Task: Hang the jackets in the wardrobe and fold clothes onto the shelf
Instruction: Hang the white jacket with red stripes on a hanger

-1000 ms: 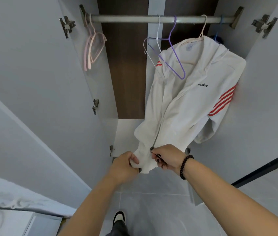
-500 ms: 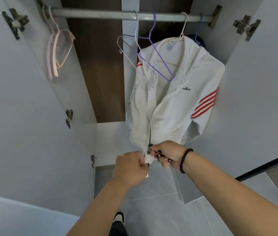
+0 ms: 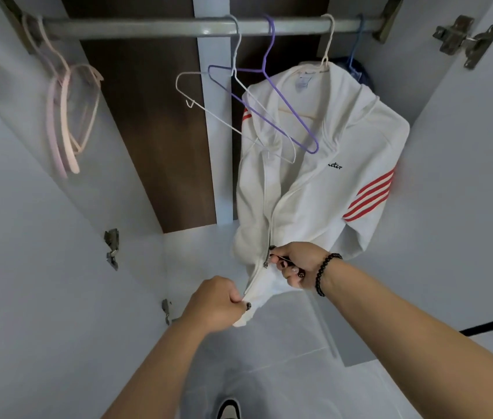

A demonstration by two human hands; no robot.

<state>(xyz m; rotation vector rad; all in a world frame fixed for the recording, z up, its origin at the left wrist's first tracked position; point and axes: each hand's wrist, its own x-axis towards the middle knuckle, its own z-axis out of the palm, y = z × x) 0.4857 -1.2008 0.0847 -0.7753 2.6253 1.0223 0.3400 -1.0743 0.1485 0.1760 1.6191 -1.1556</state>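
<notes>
The left hand [image 3: 216, 302] pinches the hem of the hanging white zip jacket with red stripes [image 3: 314, 189]; the right hand [image 3: 295, 263] pinches its zipper.

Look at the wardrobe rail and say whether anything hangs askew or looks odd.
Yes. The white jacket hangs crooked, pulled down towards the left hand and right hand. Its zip is open at the top. The empty purple hanger and white wire hanger swing tilted across it.

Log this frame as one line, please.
stage: zipping hung jacket | left hand: pinches hem | right hand: pinches zipper pull | jacket: on hanger on rail
</notes>
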